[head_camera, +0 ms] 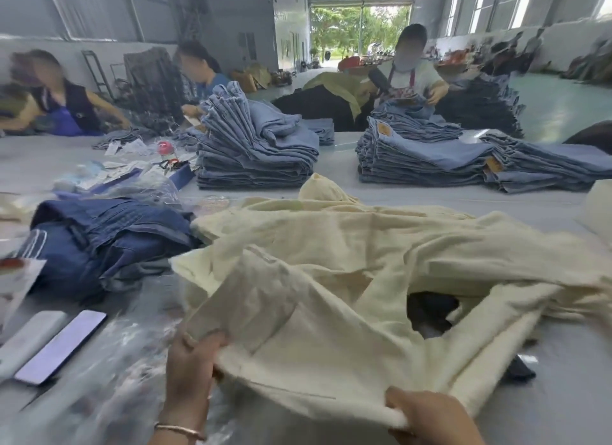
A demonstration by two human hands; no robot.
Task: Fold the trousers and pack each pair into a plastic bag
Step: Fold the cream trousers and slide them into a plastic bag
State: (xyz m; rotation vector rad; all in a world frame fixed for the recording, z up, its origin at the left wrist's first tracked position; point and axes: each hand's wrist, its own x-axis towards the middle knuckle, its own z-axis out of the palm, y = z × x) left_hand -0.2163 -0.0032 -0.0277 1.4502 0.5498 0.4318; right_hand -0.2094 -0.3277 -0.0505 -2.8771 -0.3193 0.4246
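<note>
I see the left hand (pixel 188 362) and right hand (pixel 427 415) each with a tight grip on the cream trousers (pixel 331 279), which lie spread across the tabletop (pixel 563 395).

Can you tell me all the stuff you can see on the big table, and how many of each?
cream trousers: one pair, pale cream, spread crumpled across the near middle of the table
dark blue garments: one heap, navy, left of the cream trousers
light blue jeans stacks: two tall folded stacks, pale denim, mid table; the second is to the right
phone: one, purple screen, near left
white bar: one, white, beside the phone
plastic bags: clear, blurred, count unclear, near left
scissors: one, red handles, left of the stacks
table: one, grey
other workers: three, at the far side
left hand: grips the cream trousers' near edge; bracelet on wrist
right hand: grips the same edge, further right
</note>
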